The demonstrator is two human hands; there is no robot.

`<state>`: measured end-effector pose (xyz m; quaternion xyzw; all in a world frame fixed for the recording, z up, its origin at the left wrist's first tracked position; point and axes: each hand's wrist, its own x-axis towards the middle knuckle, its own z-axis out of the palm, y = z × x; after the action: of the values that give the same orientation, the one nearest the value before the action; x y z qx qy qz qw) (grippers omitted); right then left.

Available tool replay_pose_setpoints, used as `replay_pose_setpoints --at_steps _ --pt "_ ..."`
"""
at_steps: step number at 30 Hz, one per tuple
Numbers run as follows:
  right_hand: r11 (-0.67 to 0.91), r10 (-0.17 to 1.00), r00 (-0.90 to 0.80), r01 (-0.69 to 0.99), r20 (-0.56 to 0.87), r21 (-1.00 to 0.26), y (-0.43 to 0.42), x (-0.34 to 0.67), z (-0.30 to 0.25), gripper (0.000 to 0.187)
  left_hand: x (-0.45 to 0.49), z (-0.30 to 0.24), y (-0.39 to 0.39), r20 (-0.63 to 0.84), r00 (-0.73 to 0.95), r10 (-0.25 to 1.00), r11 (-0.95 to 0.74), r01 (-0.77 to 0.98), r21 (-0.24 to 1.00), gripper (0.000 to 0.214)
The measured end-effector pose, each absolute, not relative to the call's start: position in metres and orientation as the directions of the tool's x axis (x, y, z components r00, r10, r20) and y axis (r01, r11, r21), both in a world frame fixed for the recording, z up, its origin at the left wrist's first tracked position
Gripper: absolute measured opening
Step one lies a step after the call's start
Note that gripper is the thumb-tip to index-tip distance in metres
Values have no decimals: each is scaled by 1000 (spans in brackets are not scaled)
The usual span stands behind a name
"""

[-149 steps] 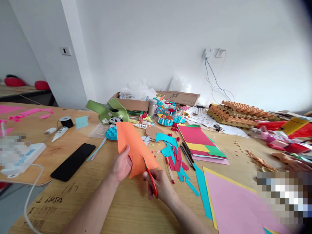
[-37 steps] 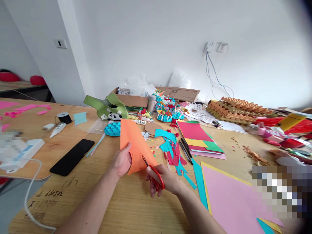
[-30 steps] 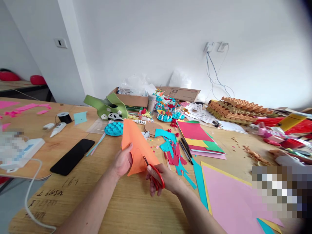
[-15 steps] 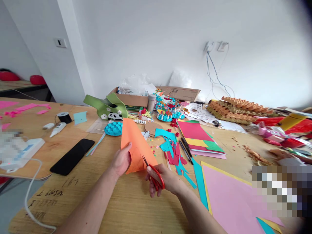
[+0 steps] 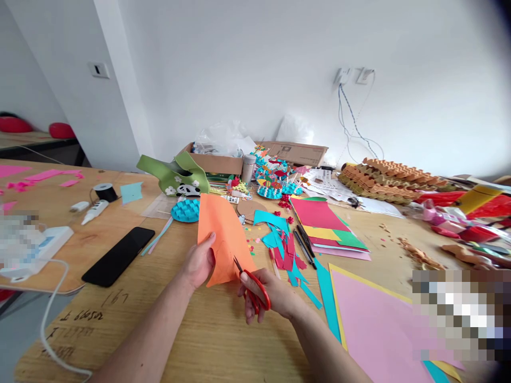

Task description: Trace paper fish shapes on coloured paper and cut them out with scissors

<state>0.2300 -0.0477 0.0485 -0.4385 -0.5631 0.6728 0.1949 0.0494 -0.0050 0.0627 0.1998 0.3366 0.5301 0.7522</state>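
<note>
Orange paper (image 5: 223, 239) stands pinched in my left hand (image 5: 197, 260), fingers clenched on it. My right hand (image 5: 271, 297) clenches red-handled scissors (image 5: 255, 292), their blades over the paper.

Near the middle are two hands, the left hand (image 5: 197, 260) and the right hand (image 5: 271, 296), with one pair of red-handled scissors (image 5: 255, 291) and one orange paper sheet (image 5: 223, 239). To the left lie one black phone (image 5: 118, 256) and one thread spool (image 5: 106, 192); far left, two red rounded objects (image 5: 16, 125).
</note>
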Motion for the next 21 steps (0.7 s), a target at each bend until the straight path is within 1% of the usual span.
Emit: replay_pose_setpoints --at_steps 8,13,21 --pt "-290 735 -590 172 -334 -941 -49 232 50 66 46 57 -3 -315 243 918 394 -660 640 41" --pt "-283 742 -602 119 -296 -952 -49 232 49 67 47 57 -3 -322 220 921 384 -659 647 39" --pt "-284 740 -608 105 -287 -953 -48 231 48 66 47 60 -3 -334 215 918 388 -667 636 37"
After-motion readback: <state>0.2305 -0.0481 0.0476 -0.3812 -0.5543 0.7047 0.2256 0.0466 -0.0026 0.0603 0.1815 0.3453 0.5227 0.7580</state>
